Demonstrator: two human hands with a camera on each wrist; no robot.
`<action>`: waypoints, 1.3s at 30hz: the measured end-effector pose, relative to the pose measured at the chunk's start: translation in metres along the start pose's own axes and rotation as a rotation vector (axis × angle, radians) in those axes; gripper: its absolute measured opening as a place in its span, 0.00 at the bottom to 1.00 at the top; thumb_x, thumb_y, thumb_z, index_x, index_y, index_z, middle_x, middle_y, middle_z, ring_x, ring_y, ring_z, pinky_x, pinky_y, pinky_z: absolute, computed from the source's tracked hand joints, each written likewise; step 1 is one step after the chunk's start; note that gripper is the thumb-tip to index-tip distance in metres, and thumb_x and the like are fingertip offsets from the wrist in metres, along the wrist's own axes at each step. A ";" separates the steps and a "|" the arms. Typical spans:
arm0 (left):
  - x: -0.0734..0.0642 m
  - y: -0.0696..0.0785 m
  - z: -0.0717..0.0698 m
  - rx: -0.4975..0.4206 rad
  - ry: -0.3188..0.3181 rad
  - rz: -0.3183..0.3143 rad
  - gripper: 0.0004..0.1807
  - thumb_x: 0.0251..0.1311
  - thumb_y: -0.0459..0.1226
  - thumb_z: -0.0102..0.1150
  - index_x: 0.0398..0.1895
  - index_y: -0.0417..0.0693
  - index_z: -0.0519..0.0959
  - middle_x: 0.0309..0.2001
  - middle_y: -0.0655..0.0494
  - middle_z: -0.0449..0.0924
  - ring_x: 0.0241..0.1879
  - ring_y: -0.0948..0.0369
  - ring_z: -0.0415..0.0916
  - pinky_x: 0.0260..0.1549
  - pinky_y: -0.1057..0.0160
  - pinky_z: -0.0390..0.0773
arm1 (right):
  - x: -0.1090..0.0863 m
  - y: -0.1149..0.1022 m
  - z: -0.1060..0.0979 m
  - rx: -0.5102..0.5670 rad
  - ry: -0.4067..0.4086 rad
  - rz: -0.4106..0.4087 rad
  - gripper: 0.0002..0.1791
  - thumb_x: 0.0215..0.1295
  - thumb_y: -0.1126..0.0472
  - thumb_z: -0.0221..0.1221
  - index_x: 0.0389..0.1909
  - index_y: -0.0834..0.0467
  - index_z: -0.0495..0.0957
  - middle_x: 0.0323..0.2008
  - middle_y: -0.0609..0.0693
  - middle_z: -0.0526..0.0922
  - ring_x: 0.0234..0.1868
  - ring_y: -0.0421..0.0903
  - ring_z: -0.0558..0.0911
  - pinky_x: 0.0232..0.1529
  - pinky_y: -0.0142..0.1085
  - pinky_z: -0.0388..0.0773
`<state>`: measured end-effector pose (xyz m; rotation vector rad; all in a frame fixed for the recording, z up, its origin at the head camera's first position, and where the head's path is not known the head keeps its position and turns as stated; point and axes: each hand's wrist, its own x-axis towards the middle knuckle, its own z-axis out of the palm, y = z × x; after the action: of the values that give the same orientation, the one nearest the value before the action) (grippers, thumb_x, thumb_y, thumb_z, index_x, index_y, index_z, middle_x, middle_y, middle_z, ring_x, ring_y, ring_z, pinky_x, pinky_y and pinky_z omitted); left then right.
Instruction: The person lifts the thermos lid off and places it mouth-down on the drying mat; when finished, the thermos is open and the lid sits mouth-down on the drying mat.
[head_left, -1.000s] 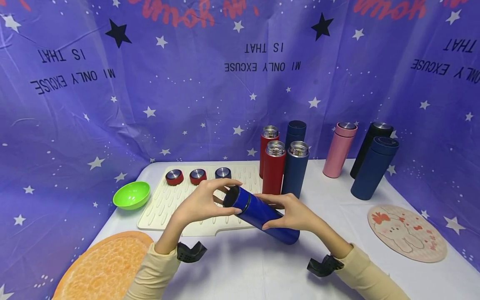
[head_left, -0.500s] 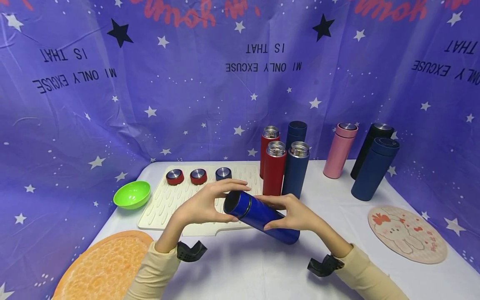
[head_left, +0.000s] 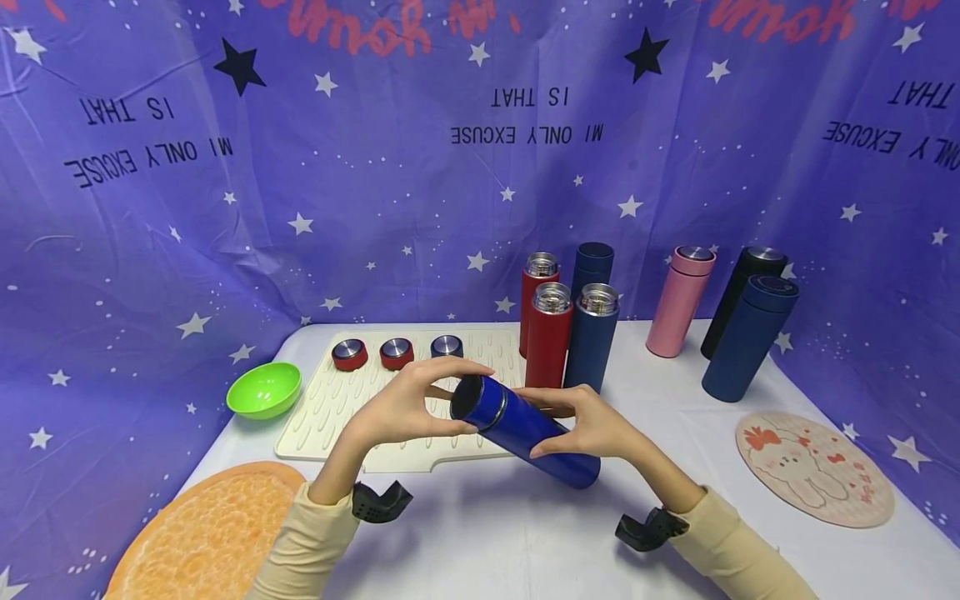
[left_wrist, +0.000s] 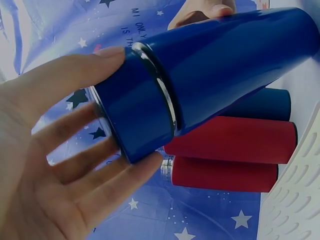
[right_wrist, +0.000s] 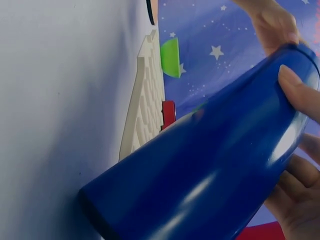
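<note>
A glossy blue thermos bottle (head_left: 536,435) is held tilted over the near part of the table, its lid end up to the left. My left hand (head_left: 416,404) pinches the blue lid (left_wrist: 137,105) between thumb and fingers. A shiny ring shows between lid and body in the left wrist view. My right hand (head_left: 588,423) grips the body, thumb on the near side and fingers behind. Whether the base (right_wrist: 92,212) touches the table cannot be told. Behind stand two red bottles (head_left: 548,346) and a dark blue bottle (head_left: 592,346) with bare metal necks.
Two red lids (head_left: 349,356) and a dark blue lid (head_left: 447,346) sit on a cream draining mat (head_left: 322,417). A green bowl (head_left: 264,392) and an orange round mat (head_left: 217,533) lie left. Pink (head_left: 681,300) and darker bottles stand right, near a rabbit mat (head_left: 813,468).
The lid end dipped slightly and then rose again, with my left fingers shifting a little on the lid. My right hand stays nearly still on the body.
</note>
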<state>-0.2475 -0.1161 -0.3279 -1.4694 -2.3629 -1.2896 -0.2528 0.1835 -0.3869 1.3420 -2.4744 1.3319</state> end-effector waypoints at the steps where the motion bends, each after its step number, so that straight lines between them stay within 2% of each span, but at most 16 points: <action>1: 0.000 0.001 0.000 -0.004 0.011 -0.022 0.35 0.46 0.37 0.76 0.61 0.50 0.75 0.58 0.57 0.75 0.55 0.57 0.73 0.43 0.60 0.82 | 0.000 0.000 0.000 -0.016 0.007 0.003 0.41 0.49 0.51 0.74 0.66 0.53 0.70 0.58 0.49 0.78 0.55 0.47 0.79 0.50 0.39 0.79; 4: -0.001 0.002 -0.001 -0.002 0.053 -0.091 0.33 0.48 0.43 0.76 0.60 0.57 0.75 0.57 0.60 0.76 0.50 0.60 0.76 0.39 0.64 0.83 | 0.000 -0.002 0.001 -0.059 0.023 -0.001 0.41 0.49 0.48 0.73 0.66 0.52 0.71 0.57 0.49 0.79 0.54 0.47 0.80 0.49 0.39 0.80; 8: -0.001 0.002 -0.002 0.009 0.097 -0.137 0.33 0.47 0.46 0.76 0.59 0.61 0.76 0.55 0.63 0.76 0.46 0.62 0.77 0.37 0.65 0.83 | 0.001 -0.004 0.001 -0.098 0.036 -0.015 0.42 0.49 0.48 0.73 0.66 0.53 0.71 0.56 0.51 0.79 0.53 0.49 0.81 0.48 0.40 0.80; 16: -0.001 0.003 -0.005 0.006 0.104 -0.143 0.34 0.47 0.45 0.76 0.60 0.60 0.75 0.56 0.64 0.76 0.47 0.62 0.76 0.37 0.64 0.83 | 0.001 -0.006 -0.003 -0.125 0.043 0.008 0.42 0.49 0.48 0.74 0.65 0.57 0.71 0.56 0.55 0.79 0.52 0.52 0.81 0.48 0.44 0.80; 23: -0.004 0.004 -0.013 0.008 0.162 -0.141 0.34 0.47 0.43 0.76 0.61 0.61 0.75 0.58 0.62 0.76 0.49 0.61 0.77 0.39 0.63 0.83 | 0.001 -0.004 -0.005 -0.145 0.054 0.001 0.42 0.48 0.49 0.74 0.65 0.56 0.71 0.55 0.54 0.80 0.52 0.51 0.82 0.48 0.43 0.81; 26: -0.005 0.004 -0.017 0.019 0.193 -0.136 0.34 0.47 0.43 0.76 0.60 0.58 0.75 0.57 0.60 0.76 0.49 0.60 0.77 0.39 0.63 0.83 | 0.001 -0.003 -0.006 -0.153 0.080 -0.006 0.43 0.47 0.49 0.75 0.65 0.54 0.71 0.56 0.53 0.80 0.52 0.50 0.82 0.48 0.42 0.81; 32: -0.005 0.001 -0.019 0.046 0.248 -0.154 0.33 0.47 0.42 0.76 0.60 0.52 0.76 0.55 0.62 0.78 0.47 0.61 0.78 0.40 0.64 0.83 | 0.000 -0.005 -0.011 -0.152 0.137 -0.018 0.44 0.44 0.48 0.76 0.65 0.53 0.72 0.56 0.51 0.80 0.51 0.47 0.82 0.48 0.41 0.80; 39: -0.004 -0.007 -0.017 0.094 0.288 -0.201 0.33 0.48 0.44 0.75 0.60 0.54 0.76 0.55 0.57 0.78 0.48 0.58 0.77 0.41 0.58 0.83 | -0.001 -0.011 -0.017 -0.134 0.203 -0.029 0.44 0.44 0.50 0.76 0.64 0.54 0.72 0.57 0.51 0.79 0.51 0.47 0.82 0.47 0.40 0.81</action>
<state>-0.2565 -0.1322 -0.3235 -0.9666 -2.3846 -1.3078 -0.2505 0.1927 -0.3693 1.1483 -2.3534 1.2063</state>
